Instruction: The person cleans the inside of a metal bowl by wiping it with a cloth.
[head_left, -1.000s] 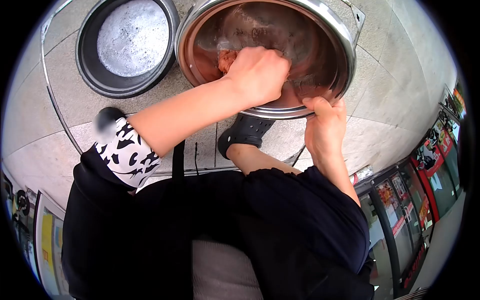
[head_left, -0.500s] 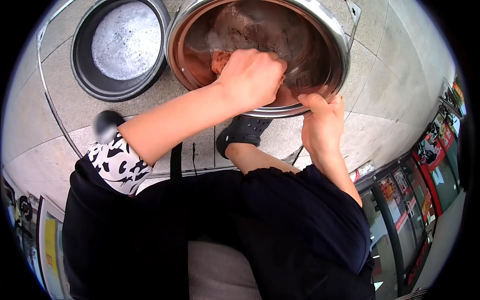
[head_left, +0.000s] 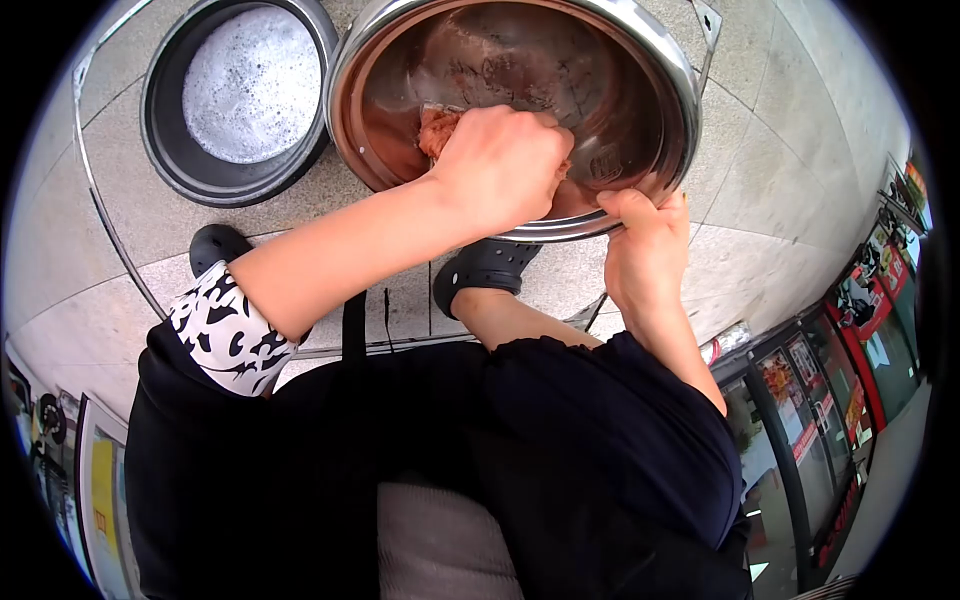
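clenches the left hand (head_left: 505,165) around a reddish-brown scourer (head_left: 437,132), knuckles up and fingers curled out of view, and presses down inside a large steel pot (head_left: 560,60). shows the scourer bulging out on both sides of the fist, at the near part of the pot's interior, left of the middle. pinches the pot's near right rim with the right hand (head_left: 648,250), thumb over the edge, other fingers mostly hidden behind and below. tilts the pot's mouth toward the near side, with brownish-red tones, dark smudges and pale streaks across the inner wall. has a small stamped or reflected patch inside at the right, too unclear to read. at the far left, just beside the pot, holds whitish foamy liquid (head_left: 252,85) in a round dark tub (head_left: 165,150); cannot tell of any contact between the two rims. rests on pale floor tiles (head_left: 775,170). wears dark perforated clogs, with the left clog (head_left: 215,248) nearer the tub and the right clog (head_left: 490,268) just below the pot's near rim, plus a white cuff with black patches (head_left: 235,330) on the left arm. at the right, beyond the tiles, shows glass doors (head_left: 790,440) with red signs and food pictures, and at the near left a yellow panel (head_left: 103,490) with red marks; cannot read any brand or word.
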